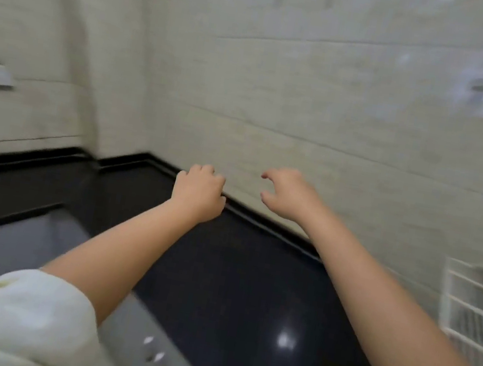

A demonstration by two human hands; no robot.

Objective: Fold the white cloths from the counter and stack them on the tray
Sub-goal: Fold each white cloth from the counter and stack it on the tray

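Note:
Both arms reach forward over a black glossy counter (pixel 243 279) toward the tiled back wall. My left hand (pixel 198 191) hangs near the counter's rear edge with fingers curled under and nothing in it. My right hand (pixel 287 195) is beside it, a little higher, fingers bent and spread apart, holding nothing. No white cloth and no tray show in this blurred view. Cream sleeves cover my upper arms at the bottom corners.
A white wire rack (pixel 476 321) stands against the wall at the right edge, with a dark object at its top. A grey panel with small knobs (pixel 153 356) runs along the counter's near left side. Beige wall tiles (pixel 324 117) rise behind the counter.

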